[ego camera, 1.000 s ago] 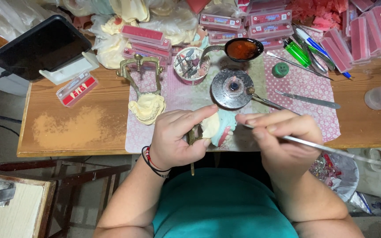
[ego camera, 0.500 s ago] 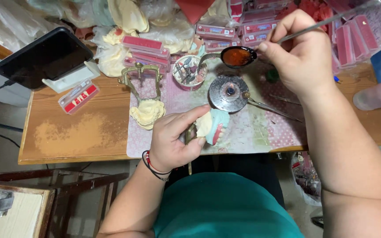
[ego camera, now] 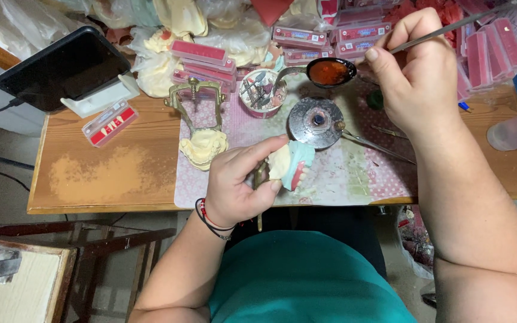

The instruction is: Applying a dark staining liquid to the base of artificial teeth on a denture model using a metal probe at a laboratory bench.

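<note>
left hand (ego camera: 234, 182) grips dental model (ego camera: 291, 164) with pink wax gum, over the table's (ego camera: 109, 179) near edge; right hand (ego camera: 417, 75) pinches thin metal instrument (ego camera: 444, 30), tip beside spoon (ego camera: 329, 72) of orange-red melted wax; round metal burner (ego camera: 315, 121) between spoon and model; brass articulator (ego camera: 200, 119) left of model

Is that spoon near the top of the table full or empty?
Full. The spoon has a bowl filled with glossy orange-red material, and the right hand holds a thin metal tool pointing toward it.
</note>
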